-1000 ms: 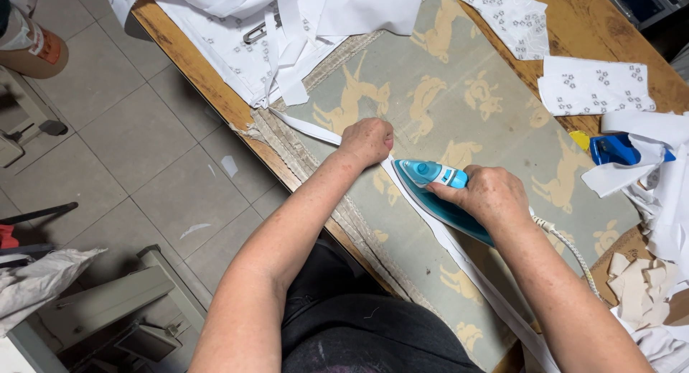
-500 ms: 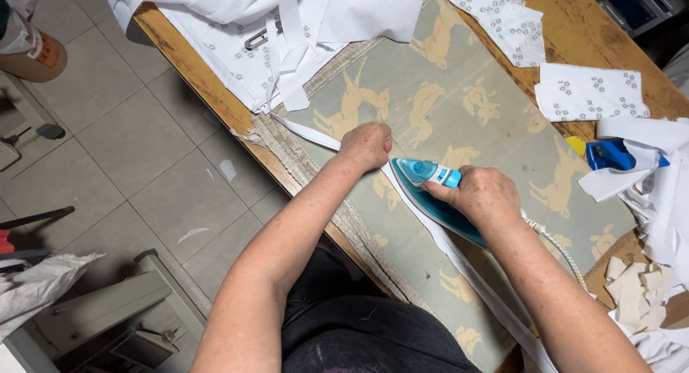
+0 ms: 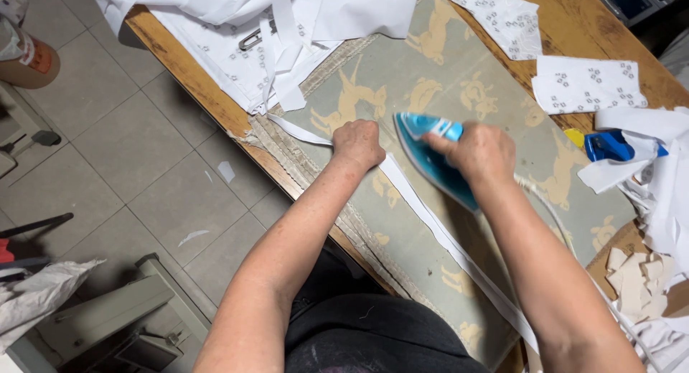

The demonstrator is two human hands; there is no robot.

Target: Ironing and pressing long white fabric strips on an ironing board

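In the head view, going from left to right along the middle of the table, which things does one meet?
Left hand pressing the white fabric strip → blue iron → right hand on its handle → blue spray bottle → white cloth pile.

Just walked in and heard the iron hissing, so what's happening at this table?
A person is pressing a long narrow white fabric strip on a grey-green padded cloth with tan animal figures, spread over a wooden table. The left hand is closed, pinning the strip down, while the right hand grips a blue steam iron just beside it on the strip. White fabric pieces are piled at the far end.
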